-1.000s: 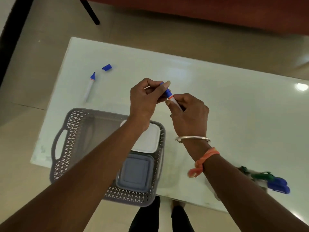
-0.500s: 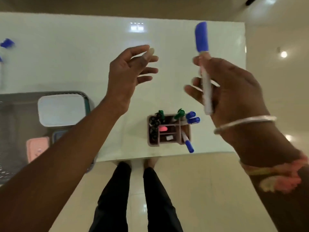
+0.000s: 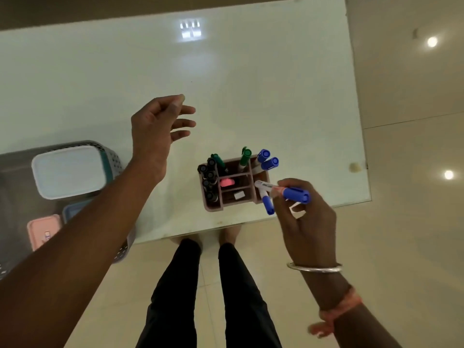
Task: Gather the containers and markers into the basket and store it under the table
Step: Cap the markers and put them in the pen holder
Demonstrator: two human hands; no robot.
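My right hand (image 3: 305, 222) pinches a blue-capped white marker (image 3: 283, 190) by its cap end, its white tail pointing at the right side of a brown marker organizer (image 3: 213, 205). The organizer holds black, green and blue markers, and another blue marker (image 3: 267, 203) leans out of its right side. My left hand (image 3: 157, 131) hovers over the white table (image 3: 251, 84) with relaxed, spread fingers and holds nothing. At the left edge a grey basket (image 3: 110, 153) contains a white-lidded container (image 3: 69, 170), a blue container (image 3: 72, 210) and a pink container (image 3: 42, 231).
The table's near edge runs just behind the organizer, with my legs (image 3: 208, 292) and the tiled floor below it. A small pale knob (image 3: 355, 167) sits near the table's right edge.
The view swung from the basket to the organizer. My left hand let go of the marker. My right hand brought the capped marker down from upright to level beside the organizer.
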